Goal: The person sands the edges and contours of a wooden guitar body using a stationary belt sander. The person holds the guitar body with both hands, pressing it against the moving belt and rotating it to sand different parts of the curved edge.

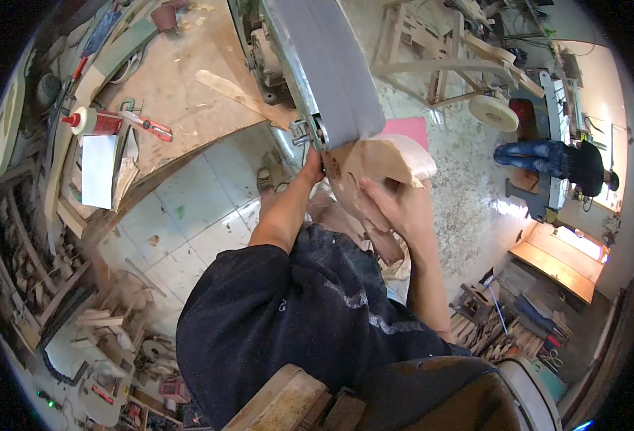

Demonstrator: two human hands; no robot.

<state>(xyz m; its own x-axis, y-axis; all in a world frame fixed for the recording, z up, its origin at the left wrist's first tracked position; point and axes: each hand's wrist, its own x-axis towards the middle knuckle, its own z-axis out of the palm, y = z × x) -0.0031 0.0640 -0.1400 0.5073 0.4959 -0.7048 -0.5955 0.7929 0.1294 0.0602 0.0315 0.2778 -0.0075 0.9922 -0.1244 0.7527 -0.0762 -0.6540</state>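
Observation:
A curved, pale wooden piece [374, 158] sits against the lower end of the grey sanding belt [338, 79] of a machine, reaching down toward my body. My left hand [313, 165] is closed at the piece's left side, beside the metal roller end; its fingertips are partly hidden behind the wood. My right hand [396, 208] grips the piece from the right, thumb lying on its face. A pink sheet [407, 128] lies behind the wood.
A wooden bench [166, 108] at left holds a glue bottle [96, 122], red cutter [155, 130] and white sheet [98, 169]. Wooden frames [439, 57] stand upper right. Another person [575, 165] stands at a far-right bench. Wood scraps [116, 330] crowd the lower left.

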